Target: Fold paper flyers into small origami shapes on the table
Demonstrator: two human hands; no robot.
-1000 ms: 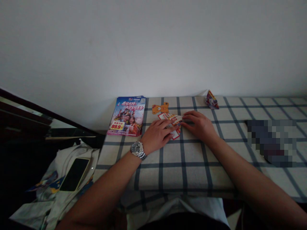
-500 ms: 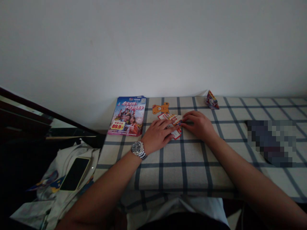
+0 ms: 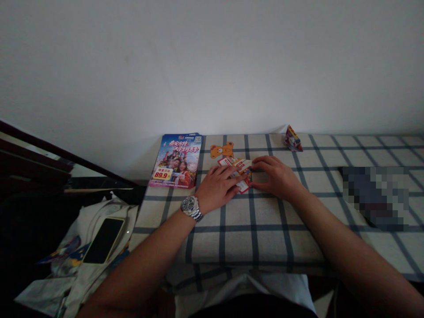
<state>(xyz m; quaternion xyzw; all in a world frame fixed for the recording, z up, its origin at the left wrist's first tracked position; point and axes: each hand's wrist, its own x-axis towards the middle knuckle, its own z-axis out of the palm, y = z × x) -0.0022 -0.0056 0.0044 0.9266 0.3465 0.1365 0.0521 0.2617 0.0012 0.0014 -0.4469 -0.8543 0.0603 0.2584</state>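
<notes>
A pale wall (image 3: 212,66) rises behind the table (image 3: 235,216), which has a checked cloth. A stack of flyers (image 3: 175,161) lies toward its left end. The left hand (image 3: 217,187) rests with spread fingers on a folded paper (image 3: 245,167), on the table near a bear picture (image 3: 221,150). The right hand (image 3: 276,176) has thumb and fingers parted at the paper's right edge; whether they pinch it, I cannot tell.
</notes>
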